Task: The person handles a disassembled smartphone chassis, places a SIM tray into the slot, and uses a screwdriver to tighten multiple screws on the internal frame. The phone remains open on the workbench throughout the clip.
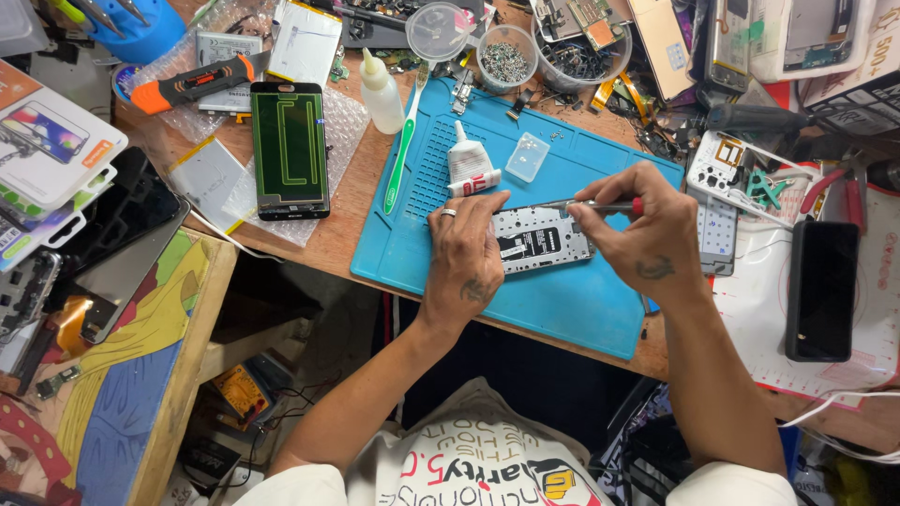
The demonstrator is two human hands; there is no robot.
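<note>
Opened phone [542, 241] lying flat on blue mat [572, 305], near the mat's middle, its inner side up. Left hand [469, 251] pressed down on the phone's left end, fingers curled over the edge, ring on one finger, pinning it in place. Right hand [647, 230] pinched shut round a thin screwdriver [591, 203] with a red band at the grip, tip pointing left onto the phone's upper edge. Just above the left hand, a white glue tube [469, 167] with a red band, and beside it a small clear box [527, 156]. Green toothbrush [403, 150] along the mat's left edge, white squeeze bottle [381, 91] next to it. Left of the mat on the counter [337, 239], a phone screen [290, 150] face down on bubble wrap. Cups of screws [506, 54] beyond the mat's far edge. Black phone [822, 289] well apart to the right.
</note>
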